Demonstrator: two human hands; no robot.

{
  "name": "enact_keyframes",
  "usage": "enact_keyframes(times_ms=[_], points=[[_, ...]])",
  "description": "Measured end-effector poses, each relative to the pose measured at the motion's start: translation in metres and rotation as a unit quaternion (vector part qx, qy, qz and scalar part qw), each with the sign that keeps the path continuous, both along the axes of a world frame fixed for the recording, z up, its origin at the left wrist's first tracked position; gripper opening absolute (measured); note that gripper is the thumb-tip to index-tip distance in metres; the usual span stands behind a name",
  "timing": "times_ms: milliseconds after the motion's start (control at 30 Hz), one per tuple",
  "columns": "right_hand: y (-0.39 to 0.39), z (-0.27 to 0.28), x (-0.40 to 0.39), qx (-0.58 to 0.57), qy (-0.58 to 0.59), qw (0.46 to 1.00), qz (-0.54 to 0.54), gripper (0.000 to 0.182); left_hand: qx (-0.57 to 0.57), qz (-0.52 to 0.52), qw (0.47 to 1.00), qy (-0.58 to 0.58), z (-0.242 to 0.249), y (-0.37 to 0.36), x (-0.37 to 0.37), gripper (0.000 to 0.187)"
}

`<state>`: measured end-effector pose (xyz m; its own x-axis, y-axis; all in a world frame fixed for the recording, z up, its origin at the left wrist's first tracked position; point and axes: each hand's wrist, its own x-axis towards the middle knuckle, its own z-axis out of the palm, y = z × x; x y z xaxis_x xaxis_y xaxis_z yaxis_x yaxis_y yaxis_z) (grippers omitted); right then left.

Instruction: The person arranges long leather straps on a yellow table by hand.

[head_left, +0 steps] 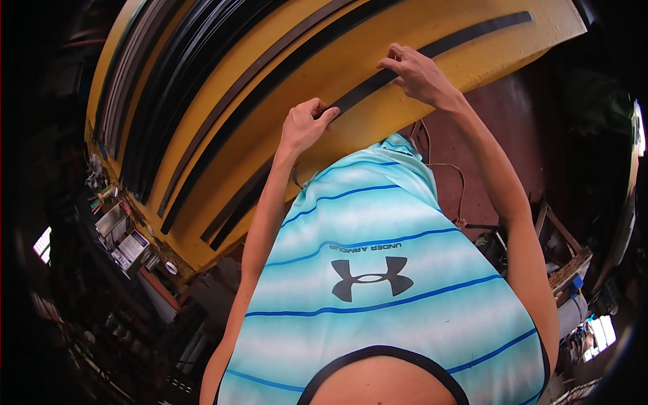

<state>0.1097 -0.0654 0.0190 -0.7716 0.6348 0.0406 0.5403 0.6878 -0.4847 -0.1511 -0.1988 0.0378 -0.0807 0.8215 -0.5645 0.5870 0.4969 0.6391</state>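
Note:
A long, flat black strip [368,90] lies along the near side of a yellow table [277,131]. My left hand [305,126] is closed at this strip, with the thumb pressed on its top and the other fingers curled. Farther along, my right hand [417,75] is over the same strip, its thumb and fingers drawn together in a pinch. Whatever sits between those fingertips is too small to make out. Beyond my hands, another black strip [270,73] and a brown strip [233,94] run nearly parallel on the table.
Toward the far side, several black strips [185,74] lie close together, beside a bundle of greyish-brown strips [128,74]. Boxes and small items [128,246] crowd the table's left end. A cord [461,182] hangs to the right of my body, above a reddish floor [493,145].

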Motion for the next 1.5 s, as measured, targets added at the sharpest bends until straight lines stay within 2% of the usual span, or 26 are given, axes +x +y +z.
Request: enact_keyframes(times_ms=[33, 133, 267, 333, 433, 533, 767, 833, 967, 1133, 1500], points=[[-0.005, -0.002, -0.003, -0.001, 0.000, 1.000, -0.002, 0.029, -0.001, 0.012, 1.000, -0.011, -0.001, 0.000, 0.001, 0.037], [-0.018, -0.006, -0.013, -0.121, 0.041, 0.992, -0.013, 0.016, -0.033, 0.025, 0.999, 0.012, 0.004, 0.003, 0.007, 0.039], [-0.022, -0.017, -0.017, -0.098, 0.068, 0.992, -0.041, 0.011, -0.011, 0.048, 0.998, 0.025, -0.008, 0.001, 0.015, 0.041], [-0.023, -0.021, -0.017, -0.140, 0.124, 0.979, -0.080, 0.012, 0.034, 0.062, 0.997, 0.009, -0.010, 0.002, 0.019, 0.043], [-0.024, -0.021, -0.016, -0.159, 0.136, 0.973, -0.102, 0.013, 0.038, 0.056, 0.998, -0.019, -0.015, 0.011, 0.024, 0.043], [-0.026, -0.018, -0.016, -0.178, 0.162, 0.963, -0.118, 0.014, 0.051, 0.021, 0.998, 0.005, -0.025, 0.012, 0.023, 0.040], [-0.028, -0.020, -0.016, -0.147, 0.141, 0.970, -0.132, 0.015, 0.026, 0.006, 0.999, 0.033, -0.025, 0.012, 0.024, 0.043], [-0.029, -0.020, -0.017, -0.123, 0.133, 0.974, -0.134, 0.019, 0.067, -0.024, 0.996, 0.055, -0.026, 0.011, 0.024, 0.041], [-0.031, -0.020, -0.017, -0.148, 0.128, 0.971, -0.139, 0.027, 0.048, 0.001, 0.998, 0.049, -0.025, 0.010, 0.027, 0.044], [-0.032, -0.023, -0.019, -0.110, 0.128, 0.976, -0.137, 0.036, 0.104, -0.040, 0.988, 0.106, -0.031, 0.008, 0.026, 0.045], [-0.033, -0.024, -0.019, -0.111, 0.122, 0.976, -0.143, 0.037, 0.086, -0.018, 0.993, 0.084, -0.025, 0.009, 0.028, 0.045]])
